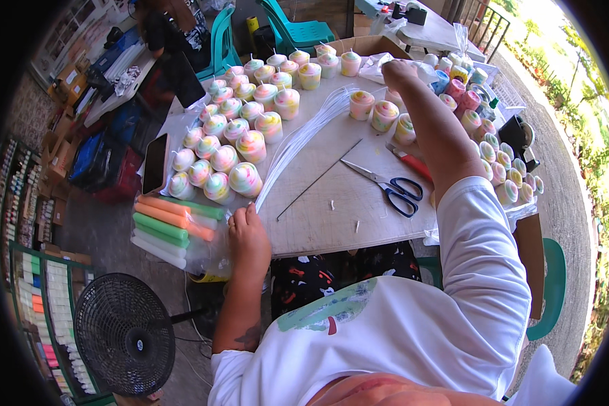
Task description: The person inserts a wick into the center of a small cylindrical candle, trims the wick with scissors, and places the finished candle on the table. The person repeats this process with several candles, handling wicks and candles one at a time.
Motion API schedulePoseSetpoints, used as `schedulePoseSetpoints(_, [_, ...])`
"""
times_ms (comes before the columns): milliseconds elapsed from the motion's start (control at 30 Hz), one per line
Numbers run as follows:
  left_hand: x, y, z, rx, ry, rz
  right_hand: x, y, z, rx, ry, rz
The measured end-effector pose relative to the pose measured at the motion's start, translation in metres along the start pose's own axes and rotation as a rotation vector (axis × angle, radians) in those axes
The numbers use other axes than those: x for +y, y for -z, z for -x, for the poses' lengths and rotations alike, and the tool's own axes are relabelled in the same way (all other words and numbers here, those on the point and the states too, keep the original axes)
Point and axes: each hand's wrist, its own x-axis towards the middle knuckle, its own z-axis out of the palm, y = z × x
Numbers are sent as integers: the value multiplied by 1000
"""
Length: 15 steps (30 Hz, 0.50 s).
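My left hand (248,233) rests at the table's near left edge, its fingers curled together beside the lower ends of a bundle of long white wicks (298,145). Whether a wick end is between those fingers is hidden. Stretched to the far side, my right hand (400,73) is over a white plastic bag (375,70), its fingers mostly out of sight. Candles in pastel swirls, each with a wick on top, stand in rows left of the wicks, such as one candle (245,179). A few more, like this candle (385,115), stand below my right forearm.
Blue-handled scissors (389,189), a thin metal rod (318,179) and a red-handled tool (413,162) lie on the table (311,230). Orange, green and white sticks (166,227) in plastic and a phone (155,162) sit left. Small cups (504,169) crowd the right. A black fan (125,335) stands lower left.
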Motion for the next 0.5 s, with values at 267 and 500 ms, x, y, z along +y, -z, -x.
schedulePoseSetpoints(267, [3,-10,-6,124,-13,-61,22,-70,-92,-412,30,196])
schedulePoseSetpoints(500, [11,-1,-16,-21,36,-195,-15,-42,-48,-259,-174,103])
